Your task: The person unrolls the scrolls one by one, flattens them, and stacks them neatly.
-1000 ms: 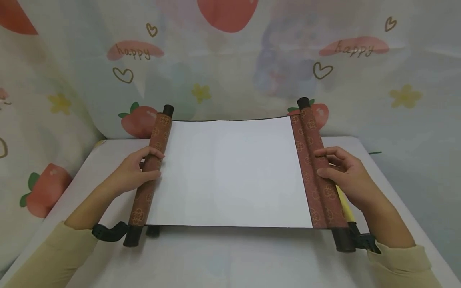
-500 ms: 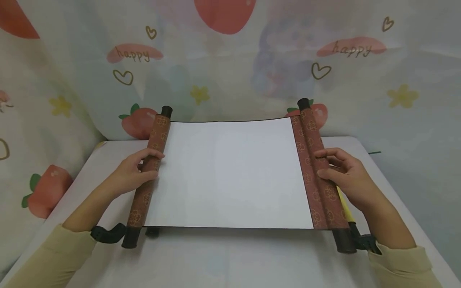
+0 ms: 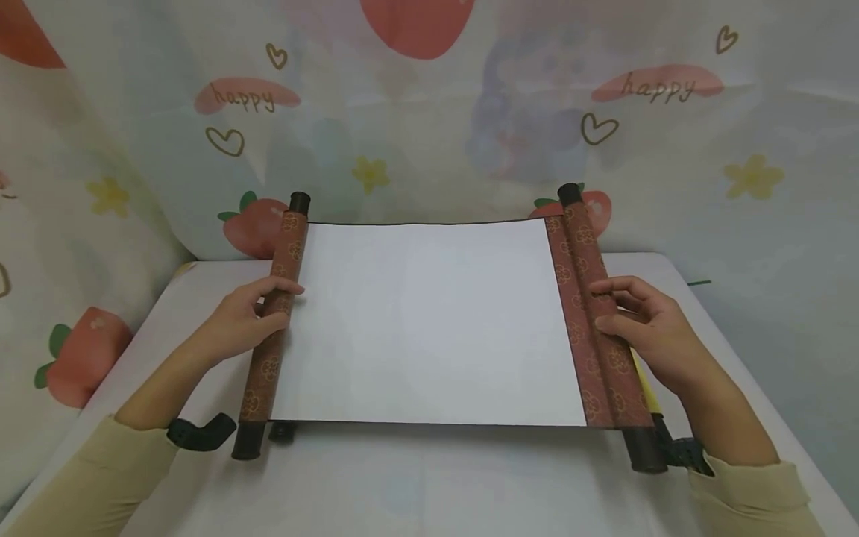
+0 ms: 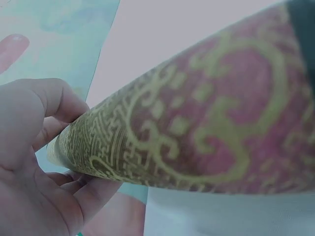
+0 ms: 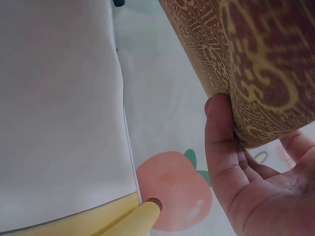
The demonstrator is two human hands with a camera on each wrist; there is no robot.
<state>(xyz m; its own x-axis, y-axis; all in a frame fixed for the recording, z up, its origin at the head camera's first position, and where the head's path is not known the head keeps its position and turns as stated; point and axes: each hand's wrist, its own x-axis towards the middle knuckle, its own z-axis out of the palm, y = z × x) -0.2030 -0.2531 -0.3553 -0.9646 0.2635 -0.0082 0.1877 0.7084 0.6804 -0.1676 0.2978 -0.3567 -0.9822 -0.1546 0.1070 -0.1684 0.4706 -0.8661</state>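
A scroll is spread between two red-brown rollers with gold flower patterns and black end caps, its white paper (image 3: 429, 321) blank and held above the table. With thumb and fingers, my left hand (image 3: 231, 321) grips the left roller (image 3: 262, 365) near its middle; the left wrist view shows the fingers curled round the patterned roller (image 4: 211, 113). My right hand (image 3: 654, 332) holds the right roller (image 3: 614, 350) in the same way, beside a flat red-brown border strip. In the right wrist view, thumb and fingers (image 5: 221, 142) wrap the roller (image 5: 266, 64).
A yellow strip (image 3: 646, 384) shows behind the right roller, and a yellow roll (image 5: 133, 219) edges white paper (image 5: 59, 113) in the right wrist view. Another black cap (image 3: 282, 432) peeks out below the paper. A patterned cloth (image 3: 429, 127) hangs behind the white table (image 3: 429, 485).
The left roller's top end has swung a little to the left, so the roller stands more upright and the paper looks slightly wider. The right roller has shifted slightly right. Both hands keep their hold.
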